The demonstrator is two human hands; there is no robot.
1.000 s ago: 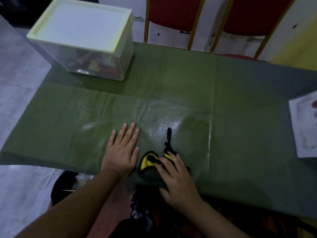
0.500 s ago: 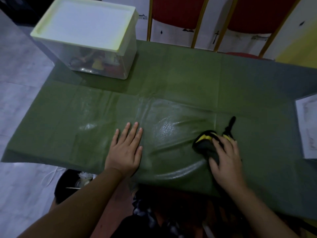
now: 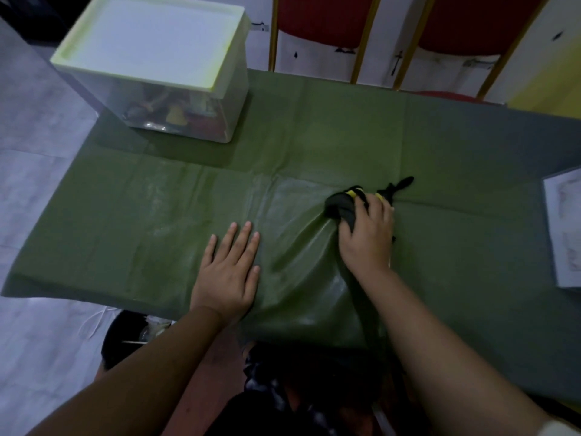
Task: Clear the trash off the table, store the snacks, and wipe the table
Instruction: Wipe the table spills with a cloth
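Observation:
A green cloth covers the table. My right hand presses a black and yellow rag onto the cloth right of the middle, fingers closed over it; the cloth bunches into folds under it. A black strap of the rag sticks out beyond my fingers. Flat on the cloth near the front edge lies my left hand, fingers spread, holding nothing. A clear storage box with a pale green lid stands at the back left, with snack packets inside.
A white printed sheet lies at the table's right edge. Two red chairs with gold frames stand behind the table. A dark bin with trash sits on the floor below the front left edge.
My right hand has dragged the rag from the front middle to the right and then farther back across the cloth. My left hand has stayed flat in place.

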